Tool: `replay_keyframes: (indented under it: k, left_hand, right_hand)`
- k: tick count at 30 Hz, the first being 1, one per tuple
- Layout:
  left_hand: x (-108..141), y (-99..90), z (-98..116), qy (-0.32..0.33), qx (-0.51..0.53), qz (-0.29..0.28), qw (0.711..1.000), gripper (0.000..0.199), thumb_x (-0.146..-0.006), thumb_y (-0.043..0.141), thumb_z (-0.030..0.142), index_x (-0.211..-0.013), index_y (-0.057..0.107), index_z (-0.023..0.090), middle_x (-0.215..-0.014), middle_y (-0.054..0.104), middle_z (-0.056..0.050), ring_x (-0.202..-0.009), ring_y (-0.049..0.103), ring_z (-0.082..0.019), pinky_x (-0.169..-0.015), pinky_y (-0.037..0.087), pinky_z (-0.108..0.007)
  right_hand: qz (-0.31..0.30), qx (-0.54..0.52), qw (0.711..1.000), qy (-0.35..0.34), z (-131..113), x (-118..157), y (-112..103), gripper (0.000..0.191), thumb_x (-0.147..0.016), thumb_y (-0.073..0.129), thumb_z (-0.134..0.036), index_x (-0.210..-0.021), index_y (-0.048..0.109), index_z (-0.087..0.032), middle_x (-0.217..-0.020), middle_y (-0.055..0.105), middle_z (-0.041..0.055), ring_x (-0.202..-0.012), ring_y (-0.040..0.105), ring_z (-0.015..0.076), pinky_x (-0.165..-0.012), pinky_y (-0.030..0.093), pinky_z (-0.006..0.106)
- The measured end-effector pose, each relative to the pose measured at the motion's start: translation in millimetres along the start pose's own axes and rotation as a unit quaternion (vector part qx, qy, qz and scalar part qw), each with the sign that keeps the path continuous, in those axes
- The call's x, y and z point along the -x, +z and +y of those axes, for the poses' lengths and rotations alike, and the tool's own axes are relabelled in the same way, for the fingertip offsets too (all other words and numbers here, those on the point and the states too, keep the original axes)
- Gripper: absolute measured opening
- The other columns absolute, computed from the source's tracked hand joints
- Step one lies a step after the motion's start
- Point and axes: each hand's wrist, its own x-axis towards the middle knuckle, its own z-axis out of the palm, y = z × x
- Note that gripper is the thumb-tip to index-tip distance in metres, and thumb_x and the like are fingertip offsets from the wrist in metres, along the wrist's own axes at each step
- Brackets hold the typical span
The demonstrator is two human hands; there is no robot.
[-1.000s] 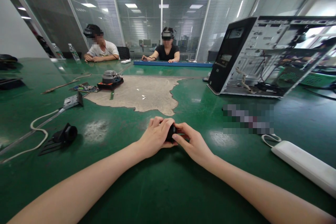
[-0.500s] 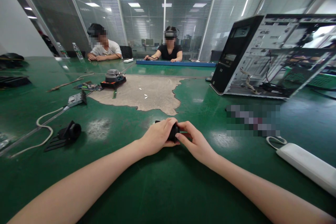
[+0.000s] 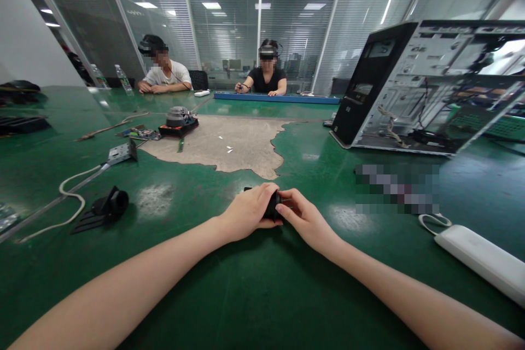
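Just in front of me, a small black part (image 3: pixel 271 209) is held over the green tabletop (image 3: pixel 262 295). My left hand (image 3: pixel 253 208) wraps round it from the left, hiding most of its shape. From the right, the thumb and fingers of my right hand (image 3: pixel 301 213) pinch its right-hand end. A dark corner sticks out beyond my left fingers. What kind of part it is, I cannot make out.
An open computer case (image 3: pixel 394 93) stands at right, behind a white power strip (image 3: pixel 479 260). To the left lie a black plastic piece (image 3: pixel 109 205), a metal bracket (image 3: pixel 121 151) with cable, and a heatsink fan (image 3: pixel 179 120). Two people sit opposite, behind a blue bar (image 3: pixel 276 98).
My hands keep their grip on the black part with barely any movement. The view has shifted slightly. Across the table, a person in black has raised one hand a little.
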Motion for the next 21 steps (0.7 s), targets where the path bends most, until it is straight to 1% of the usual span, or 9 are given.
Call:
replay_keyframes:
  k: [3,5,7,10,13,15,18,21]
  left_hand:
    - [0.0,-0.3,0.2,0.0,0.005,0.0,1.0,0.058,-0.073,0.063,0.03,-0.118,0.027,0.019,-0.113,0.048,-0.009,-0.099,0.052,-0.024,-0.082,0.045,-0.037]
    - [0.0,-0.6,0.0,0.002,0.005,0.0,1.0,0.058,-0.073,0.063,0.028,-0.118,0.027,0.019,-0.114,0.048,-0.009,-0.1,0.052,-0.024,-0.083,0.044,-0.036]
    - [0.1,-0.6,-0.3,0.0,0.007,0.0,1.0,0.058,-0.073,0.063,0.03,-0.118,0.028,0.018,-0.114,0.048,-0.01,-0.1,0.052,-0.024,-0.083,0.044,-0.037]
    - [-0.3,0.0,-1.1,-0.006,0.013,-0.001,1.0,0.057,-0.074,0.062,0.033,-0.117,0.029,0.018,-0.112,0.049,-0.01,-0.098,0.053,-0.024,-0.081,0.045,-0.037]
    - [-0.7,0.7,-1.6,-0.005,0.018,0.0,1.0,0.057,-0.073,0.062,0.032,-0.117,0.029,0.018,-0.111,0.049,-0.009,-0.097,0.053,-0.024,-0.08,0.045,-0.037]
    - [-0.9,0.6,-1.6,-0.003,0.018,0.003,1.0,0.057,-0.074,0.062,0.032,-0.117,0.029,0.019,-0.112,0.049,-0.009,-0.098,0.053,-0.024,-0.081,0.045,-0.037]
    - [-0.7,0.0,-1.1,-0.002,0.016,0.0,1.0,0.056,-0.074,0.062,0.031,-0.118,0.028,0.019,-0.113,0.048,-0.009,-0.098,0.053,-0.024,-0.081,0.045,-0.037]
    - [-0.5,-0.3,-0.7,-0.002,0.018,-0.003,1.0,0.057,-0.074,0.062,0.03,-0.118,0.028,0.019,-0.113,0.048,-0.009,-0.099,0.052,-0.024,-0.081,0.045,-0.037]
  right_hand:
    - [-0.002,0.023,0.999,-0.045,-2.8,3.3,0.3,0.02,-0.08,0.052,-0.023,-0.1,0.049,-0.022,-0.098,0.054,0.0035,-0.094,0.055,0.0169,-0.084,0.049,0.034]
    - [0.005,0.027,0.998,-0.061,-3.2,4.5,0.6,0.02,-0.08,0.053,-0.023,-0.099,0.05,-0.023,-0.099,0.053,0.0031,-0.095,0.055,0.0168,-0.085,0.048,0.033]
    - [0.009,0.018,0.998,-0.053,-2.3,4.0,0.7,0.017,-0.081,0.052,-0.023,-0.097,0.049,-0.023,-0.096,0.053,0.0025,-0.091,0.057,0.0163,-0.081,0.05,0.032]
    - [0.014,0.002,1.0,-0.023,0.1,1.7,0.4,0.016,-0.081,0.051,-0.023,-0.096,0.047,-0.022,-0.093,0.054,0.0024,-0.087,0.059,0.0158,-0.074,0.052,0.031]
    - [0.02,0.004,1.0,0.0,2.0,0.2,-0.3,0.023,-0.08,0.052,-0.021,-0.101,0.045,-0.021,-0.099,0.055,0.0047,-0.088,0.058,0.016,-0.076,0.052,0.033]
    - [0.01,0.009,1.0,0.007,2.4,0.5,-0.8,0.025,-0.08,0.051,-0.021,-0.104,0.045,-0.02,-0.101,0.055,0.0057,-0.089,0.058,0.0163,-0.079,0.051,0.035]
    - [-0.009,0.01,1.0,-0.01,1.7,2.1,-1.1,0.022,-0.08,0.052,-0.021,-0.102,0.046,-0.021,-0.098,0.055,0.0044,-0.09,0.058,0.0167,-0.081,0.05,0.036]
    - [0.001,0.014,0.999,-0.05,0.9,3.2,-0.7,0.02,-0.079,0.053,-0.021,-0.098,0.048,-0.023,-0.099,0.051,0.0032,-0.094,0.056,0.0164,-0.085,0.049,0.034]
